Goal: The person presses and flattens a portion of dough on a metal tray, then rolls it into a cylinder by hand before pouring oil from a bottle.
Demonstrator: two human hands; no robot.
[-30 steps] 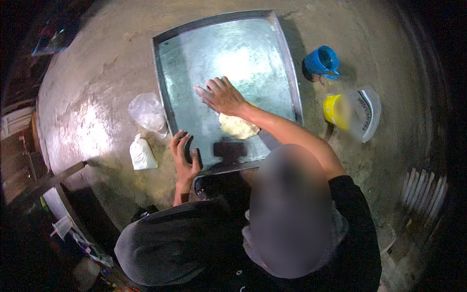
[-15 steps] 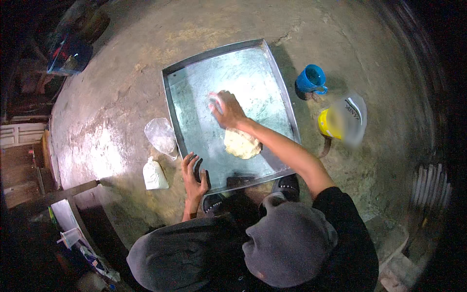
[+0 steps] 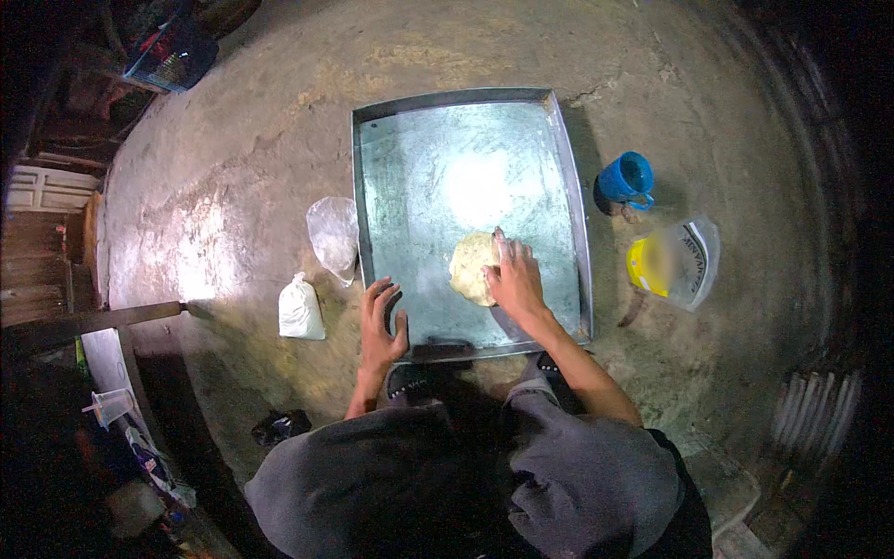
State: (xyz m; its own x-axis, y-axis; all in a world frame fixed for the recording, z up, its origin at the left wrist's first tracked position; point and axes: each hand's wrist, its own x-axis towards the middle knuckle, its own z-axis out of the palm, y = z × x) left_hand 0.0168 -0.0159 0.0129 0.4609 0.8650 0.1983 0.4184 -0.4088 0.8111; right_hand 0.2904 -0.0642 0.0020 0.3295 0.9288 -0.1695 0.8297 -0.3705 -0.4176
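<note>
A large shallow metal tray (image 3: 410, 158) lies on the floor, with a round pale lump of dough (image 3: 468, 268) in it. My right hand (image 3: 520, 284) is on the dough's right side, fingers curved onto it, gripping its edge. My left hand (image 3: 380, 324) is at the tray's left rim near the bottom corner, fingers apart and slightly bent. Just left of the tray are a crumpled clear bag (image 3: 330, 238) and a white filled bag (image 3: 300, 312). To its right stand a blue mug (image 3: 622, 177) and a yellow-and-clear pouch (image 3: 649, 266).
The concrete floor (image 3: 214, 158) surrounds me. My feet are at the tray's near edge. A dark basket (image 3: 169, 61) sits at the upper left. A wooden bar (image 3: 130, 310) and a shelf edge with a plastic cup (image 3: 112, 405) are at the lower left; corrugated sheeting (image 3: 815, 410) is at the lower right.
My right hand has moved down and rightward, from above the dough onto its right side. My left hand has stayed by the rim, and my head's view has shifted.
</note>
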